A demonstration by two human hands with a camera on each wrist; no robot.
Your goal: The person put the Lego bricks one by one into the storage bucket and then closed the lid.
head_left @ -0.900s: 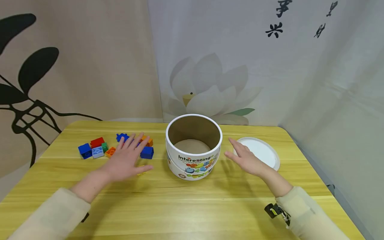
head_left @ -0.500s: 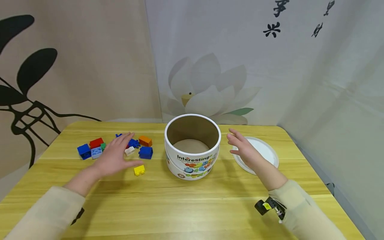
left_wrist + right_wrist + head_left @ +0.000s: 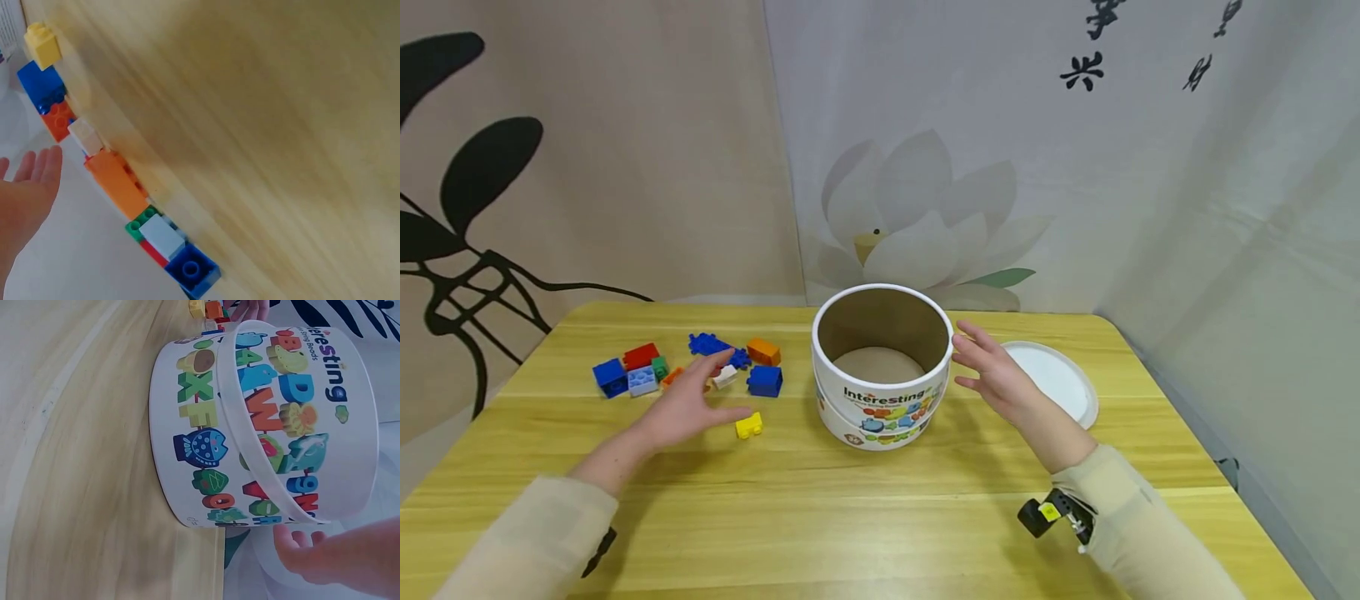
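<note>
My left hand [image 3: 685, 404] hovers over the near side of a group of toy building bricks, thumb and fingers apart, with nothing in its grasp. Just beyond its thumb lies a yellow brick [image 3: 748, 426]. A white brick [image 3: 724, 377] shows by the fingertips, and an orange brick [image 3: 672, 377] is partly hidden behind the hand. At the centre stands a white cardboard bucket [image 3: 880, 398] with printed pictures; its open top shows a bare bottom. My right hand [image 3: 1000, 379], fingers loosely bent and holding nothing, is at the bucket's right side, fingertips close to the rim.
A round white lid [image 3: 1060, 379] lies right of the bucket, partly behind the right hand. More bricks sit at the left: blue [image 3: 611, 378], red [image 3: 641, 356], light blue [image 3: 642, 381], green [image 3: 659, 367] and orange [image 3: 763, 351]. A fabric backdrop hangs behind the table.
My left hand has drawn back left, its spread fingers bending, uncovering the yellow and white bricks. My right hand has shifted left to the bucket's rim. Bricks and bucket stay put.
</note>
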